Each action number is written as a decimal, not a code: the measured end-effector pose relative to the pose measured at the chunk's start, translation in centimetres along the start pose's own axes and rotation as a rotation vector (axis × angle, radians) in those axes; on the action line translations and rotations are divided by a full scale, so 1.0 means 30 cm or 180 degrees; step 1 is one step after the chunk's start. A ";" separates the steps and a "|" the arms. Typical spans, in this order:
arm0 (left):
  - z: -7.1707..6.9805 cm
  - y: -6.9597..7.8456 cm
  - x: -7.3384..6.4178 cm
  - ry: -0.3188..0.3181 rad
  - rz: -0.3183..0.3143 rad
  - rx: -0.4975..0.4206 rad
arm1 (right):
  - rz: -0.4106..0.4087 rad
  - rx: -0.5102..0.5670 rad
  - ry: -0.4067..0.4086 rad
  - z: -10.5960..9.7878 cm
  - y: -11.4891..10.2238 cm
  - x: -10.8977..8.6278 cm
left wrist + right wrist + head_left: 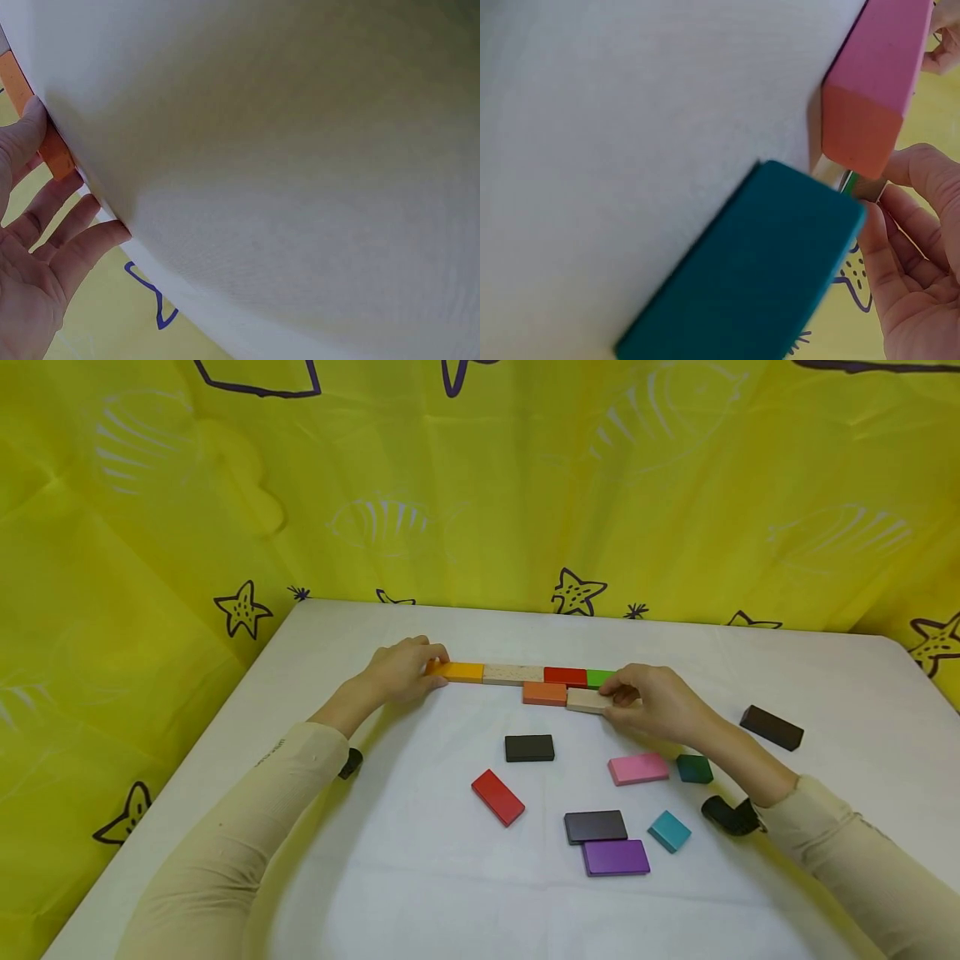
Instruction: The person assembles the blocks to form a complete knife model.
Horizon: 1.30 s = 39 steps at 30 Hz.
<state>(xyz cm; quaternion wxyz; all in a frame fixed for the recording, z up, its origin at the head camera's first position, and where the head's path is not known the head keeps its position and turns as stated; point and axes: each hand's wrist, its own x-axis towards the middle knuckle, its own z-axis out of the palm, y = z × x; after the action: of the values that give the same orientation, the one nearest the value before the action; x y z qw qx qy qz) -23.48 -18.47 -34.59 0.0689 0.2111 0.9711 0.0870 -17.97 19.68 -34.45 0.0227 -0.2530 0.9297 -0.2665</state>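
At the far side of the white table, a yellow-orange block (461, 672), a speckled wooden block (513, 674), a red block (566, 677) and a green block (598, 678) lie end to end. My left hand (408, 670) pinches the left end of the yellow-orange block, thumb in front and fingers behind, as the left wrist view also shows. An orange block (544, 693) and a plain wooden block (587, 700) form a shorter row along the front. The plain wooden block's right end is pinched by my right hand (651, 700), which partly hides it and the green block.
Nearer me lie loose blocks: black (529, 748), red (498, 797), pink (638, 769), dark green (694, 769), grey (596, 827), purple (616, 858) and teal (670, 832). A dark brown block (772, 727) is off to the right. Behind the table hangs a yellow patterned cloth (480, 485).
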 end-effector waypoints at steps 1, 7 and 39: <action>0.000 0.000 0.000 0.0000 0.0000 0.0000 | 0.0008 -0.0011 -0.0001 0.001 0.002 0.002; -0.001 0.001 -0.002 0.0004 0.0009 -0.0006 | 0.0052 -0.0023 -0.0024 0.001 0.003 0.010; -0.012 0.012 -0.010 -0.0043 -0.0004 -0.0043 | -0.0070 -0.0148 0.0113 0.011 -0.004 0.034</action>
<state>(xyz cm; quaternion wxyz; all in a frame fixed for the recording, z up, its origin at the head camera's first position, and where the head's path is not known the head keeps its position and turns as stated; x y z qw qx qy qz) -23.15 -18.33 -34.13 0.0770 0.2107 0.9701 0.0921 -18.75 18.96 -34.58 -0.0026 -0.2590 0.9331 -0.2495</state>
